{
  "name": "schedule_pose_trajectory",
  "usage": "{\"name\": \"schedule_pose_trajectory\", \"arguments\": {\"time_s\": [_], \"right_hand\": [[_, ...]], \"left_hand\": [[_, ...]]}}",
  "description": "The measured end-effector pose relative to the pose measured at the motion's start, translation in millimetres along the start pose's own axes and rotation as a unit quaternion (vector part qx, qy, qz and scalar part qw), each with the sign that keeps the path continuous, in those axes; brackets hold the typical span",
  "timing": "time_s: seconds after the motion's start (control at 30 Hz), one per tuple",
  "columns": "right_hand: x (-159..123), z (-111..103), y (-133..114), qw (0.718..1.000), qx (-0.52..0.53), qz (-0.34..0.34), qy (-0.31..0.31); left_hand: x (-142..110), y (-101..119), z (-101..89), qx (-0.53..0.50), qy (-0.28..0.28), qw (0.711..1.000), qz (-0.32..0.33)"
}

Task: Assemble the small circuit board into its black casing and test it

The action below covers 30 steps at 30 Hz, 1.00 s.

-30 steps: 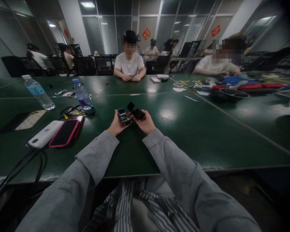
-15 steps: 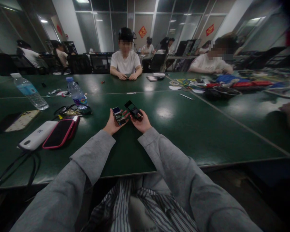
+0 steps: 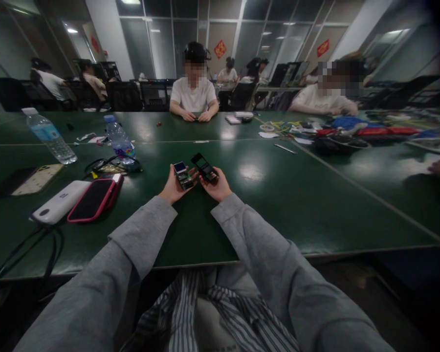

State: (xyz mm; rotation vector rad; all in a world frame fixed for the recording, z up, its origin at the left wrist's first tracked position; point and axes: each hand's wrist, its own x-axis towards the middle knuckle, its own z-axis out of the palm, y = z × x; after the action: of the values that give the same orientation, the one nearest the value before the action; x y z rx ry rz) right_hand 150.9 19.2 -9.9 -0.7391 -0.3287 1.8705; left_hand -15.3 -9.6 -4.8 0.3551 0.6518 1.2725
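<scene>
Left hand [image 3: 172, 188] holds a small circuit board [image 3: 184, 179] with a little screen [image 3: 180, 167] at its far end, gripped along the edges. Right hand [image 3: 221, 187] grips a black casing [image 3: 203, 166] by its near end, casing tilted. Board and casing are side by side, just above the counter [image 3: 289, 210], fingertips of the 2 hands close together; can't tell if they touch. Risks, my read: board is bare, so a hard squeeze could stress parts or crack the screen; a loose edge grip could let it slip and hit the counter; casing rim could chip the screen if the 2 knock together. Any ribbon or wire is too small to see, so snagging can't be ruled out. Containers: casing looks like an open shell; reddish patch at its near end, can't tell if it's a part or fingers. White-capped bottle [image 3: 52, 137] and blue-capped bottle [image 3: 120, 141] are off to the left, both capped; each looks to hold clear liquid, levels unclear. Dark cable [image 3: 126, 167] lies by the blue-capped bottle's base; a tug there might tip it.
</scene>
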Motion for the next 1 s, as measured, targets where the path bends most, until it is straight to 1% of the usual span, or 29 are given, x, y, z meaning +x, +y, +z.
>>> {"name": "schedule_pose_trajectory", "arguments": {"time_s": [0.43, 0.67, 0.77, 0.87, 0.93, 1.0], "right_hand": [[-3.8, 4.7, -1.9, 1.000, 0.009, 0.006, -0.004], [-3.3, 7.3, 1.2, 1.000, -0.005, -0.015, 0.025], [-2.2, 9.4, 3.6, 0.998, -0.026, -0.036, 0.040], [1.9, 7.9, 8.2, 0.995, -0.059, -0.065, 0.042], [5.1, 4.7, 12.2, 0.987, -0.109, -0.109, 0.032], [7.3, 0.9, 16.0, 0.968, -0.178, -0.177, 0.012]], "left_hand": [[0.6, 0.3, -1.6, 0.012, -0.012, 1.000, -0.006], [-1.9, 1.6, -0.1, 0.036, 0.004, 0.999, -0.013], [-2.0, 1.7, 0.0, 0.048, 0.007, 0.999, -0.016], [-2.0, 1.5, 0.7, 0.063, 0.014, 0.998, -0.016], [-2.4, 1.1, 1.6, 0.072, 0.023, 0.997, -0.015], [-3.2, 0.8, 3.0, 0.076, 0.034, 0.996, -0.012]]}}
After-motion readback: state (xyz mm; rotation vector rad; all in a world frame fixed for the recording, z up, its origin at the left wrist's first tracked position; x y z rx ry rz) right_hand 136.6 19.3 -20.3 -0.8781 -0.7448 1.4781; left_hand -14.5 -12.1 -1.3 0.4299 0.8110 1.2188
